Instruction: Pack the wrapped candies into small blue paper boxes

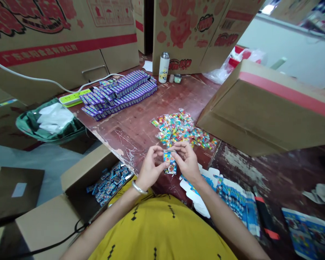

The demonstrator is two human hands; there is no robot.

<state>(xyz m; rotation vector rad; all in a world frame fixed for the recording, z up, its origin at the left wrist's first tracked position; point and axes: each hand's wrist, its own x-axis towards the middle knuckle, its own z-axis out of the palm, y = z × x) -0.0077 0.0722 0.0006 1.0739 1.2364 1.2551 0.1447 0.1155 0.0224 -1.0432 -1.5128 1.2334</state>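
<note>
Between my two hands is a small blue printed candy box (170, 164), held upright over the table's near edge. My left hand (151, 166) pinches its left side with thumb and fingers; a silver bangle circles that wrist. At its top right, my right hand (186, 160) closes thumb and fingers on the same box. Just beyond my fingers lies a loose heap of clear candy packets (176, 126) with bright coloured sweets. Flat blue-and-white unfolded cartons (230, 198) lie beside my right forearm.
Rows of purple boxes (124, 92) stand at the back left. An open carton (83, 177) of small blue boxes sits low left. A large carton (271, 108) leans at right, a white flask (164, 68) stands behind, and a black-and-red cutter (265, 216) lies right.
</note>
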